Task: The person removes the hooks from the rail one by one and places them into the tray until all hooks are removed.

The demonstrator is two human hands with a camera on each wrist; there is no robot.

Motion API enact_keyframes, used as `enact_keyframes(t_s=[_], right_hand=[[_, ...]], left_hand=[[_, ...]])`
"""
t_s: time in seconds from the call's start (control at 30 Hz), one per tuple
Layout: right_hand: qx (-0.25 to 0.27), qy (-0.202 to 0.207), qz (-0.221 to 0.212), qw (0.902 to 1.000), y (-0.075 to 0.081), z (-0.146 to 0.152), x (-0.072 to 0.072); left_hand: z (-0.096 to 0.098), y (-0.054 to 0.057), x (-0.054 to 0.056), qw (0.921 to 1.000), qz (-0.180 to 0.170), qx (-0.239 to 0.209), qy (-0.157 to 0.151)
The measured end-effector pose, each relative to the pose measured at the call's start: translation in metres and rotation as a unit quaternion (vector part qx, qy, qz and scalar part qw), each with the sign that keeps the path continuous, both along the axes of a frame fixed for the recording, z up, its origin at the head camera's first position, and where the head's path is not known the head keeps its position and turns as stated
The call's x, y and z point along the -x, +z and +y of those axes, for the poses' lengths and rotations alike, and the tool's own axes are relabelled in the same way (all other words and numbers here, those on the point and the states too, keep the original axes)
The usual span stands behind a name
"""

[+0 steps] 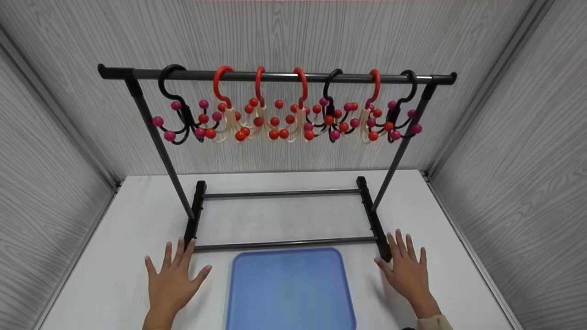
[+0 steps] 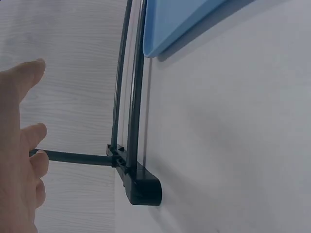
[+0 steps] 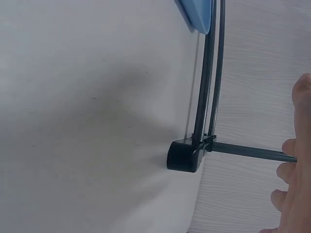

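My left hand (image 1: 172, 284) is spread with straight fingers over the table, left of a blue tray (image 1: 289, 288) and near the left foot of a black rack (image 1: 293, 243). On the other side my right hand (image 1: 406, 270) is spread the same way, close to the rack's right foot (image 3: 183, 156). Neither hand holds anything. Along the rack's top bar (image 1: 284, 77) hang several hook hangers with red and magenta ball tips. Some have black hooks, like the black hanger (image 1: 185, 114) at the left end; others have red hooks and cream bodies, like the red-hooked hanger (image 1: 300, 105).
The white table (image 1: 110, 275) is enclosed by grey wood-grain panels at the back (image 1: 293, 158), left (image 1: 41, 183) and right (image 1: 513, 183). Two slanted posts hold the top bar up, the left post (image 1: 160, 146) and the right post (image 1: 398, 156).
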State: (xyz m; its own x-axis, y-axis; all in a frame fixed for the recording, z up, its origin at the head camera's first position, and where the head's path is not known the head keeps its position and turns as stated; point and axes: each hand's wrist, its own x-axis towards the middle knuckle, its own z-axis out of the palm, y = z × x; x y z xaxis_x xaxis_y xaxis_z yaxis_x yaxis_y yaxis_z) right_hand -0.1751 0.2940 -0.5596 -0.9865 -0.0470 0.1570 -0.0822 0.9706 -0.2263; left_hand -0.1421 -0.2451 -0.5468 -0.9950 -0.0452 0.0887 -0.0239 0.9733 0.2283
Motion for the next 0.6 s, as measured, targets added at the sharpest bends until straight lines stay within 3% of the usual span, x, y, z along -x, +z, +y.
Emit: enact_keyframes(t_s=[0.2, 0.37, 0.6], right_hand=[[-0.005, 0.005, 0.027, 0.9996, 0.023, 0.003, 0.007], [-0.013, 0.01, 0.028, 0.9995, 0.051, 0.005, 0.019], [-0.011, 0.014, 0.076, 0.997, 0.094, 0.004, 0.035]], left_hand=[[-0.005, 0.023, 0.017, 0.9991, 0.029, -0.031, -0.003], [-0.013, 0.041, 0.032, 0.9979, 0.034, -0.054, -0.001], [-0.024, 0.066, 0.053, 0.9917, 0.04, -0.122, 0.011]])
